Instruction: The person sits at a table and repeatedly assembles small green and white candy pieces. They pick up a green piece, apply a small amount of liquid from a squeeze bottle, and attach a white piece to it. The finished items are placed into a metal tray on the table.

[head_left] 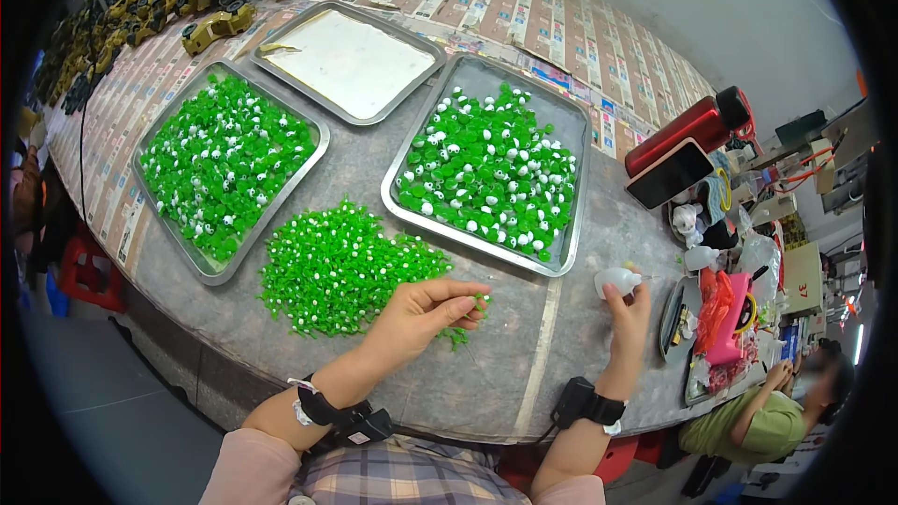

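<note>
My left hand [416,313] is closed in a pinch on a small green plastic piece [482,301], just right of a heap of small green pieces with white dots [332,266]. In my right hand [630,318] is a white squeeze bottle [613,281] with a thin needle tip pointing right. Beyond my hands stands a metal tray [470,248] of green pieces with white, dark-dotted balls. A second metal tray [217,278] at the left holds more of the same.
A third tray [355,119] with a white sheet lies at the back. A red flask [678,136], a phone [670,173] and a pink container [730,323] stand at the right. Yellow toy vehicles [220,26] pile up far left. A person in green [762,425] sits at the right.
</note>
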Action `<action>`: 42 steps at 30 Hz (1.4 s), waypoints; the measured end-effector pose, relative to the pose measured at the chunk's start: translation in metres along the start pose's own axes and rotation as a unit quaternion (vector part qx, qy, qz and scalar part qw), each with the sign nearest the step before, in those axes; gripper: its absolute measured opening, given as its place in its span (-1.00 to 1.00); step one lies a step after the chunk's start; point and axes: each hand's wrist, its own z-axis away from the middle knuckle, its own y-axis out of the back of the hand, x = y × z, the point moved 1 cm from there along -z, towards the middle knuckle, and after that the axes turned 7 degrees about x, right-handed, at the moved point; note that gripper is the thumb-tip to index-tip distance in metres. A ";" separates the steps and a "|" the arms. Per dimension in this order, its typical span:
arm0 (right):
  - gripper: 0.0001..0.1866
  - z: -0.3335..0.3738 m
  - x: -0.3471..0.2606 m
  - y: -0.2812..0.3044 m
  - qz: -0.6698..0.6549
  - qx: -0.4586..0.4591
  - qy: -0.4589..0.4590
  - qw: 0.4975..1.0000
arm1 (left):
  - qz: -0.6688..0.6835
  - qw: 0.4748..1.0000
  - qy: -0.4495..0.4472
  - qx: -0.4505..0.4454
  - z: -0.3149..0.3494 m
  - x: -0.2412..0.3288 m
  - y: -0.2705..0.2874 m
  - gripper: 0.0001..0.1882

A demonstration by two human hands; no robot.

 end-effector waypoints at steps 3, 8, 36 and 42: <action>-0.52 -0.004 -0.001 -0.001 0.064 -0.005 0.041 0.997 | 0.003 1.000 0.014 -0.005 0.001 -0.003 0.000 -0.77; -0.53 0.035 -0.079 -0.024 -0.142 0.022 0.074 0.987 | 0.063 0.997 0.053 -0.002 0.002 -0.003 0.005 -0.78; -0.43 0.097 -0.116 -0.082 -0.126 0.050 0.347 0.928 | 0.115 0.991 0.074 0.013 0.000 -0.007 0.004 -0.92; -0.41 0.098 -0.115 -0.080 -0.126 0.106 0.316 0.934 | 0.112 0.991 0.074 0.011 0.000 -0.006 0.004 -0.89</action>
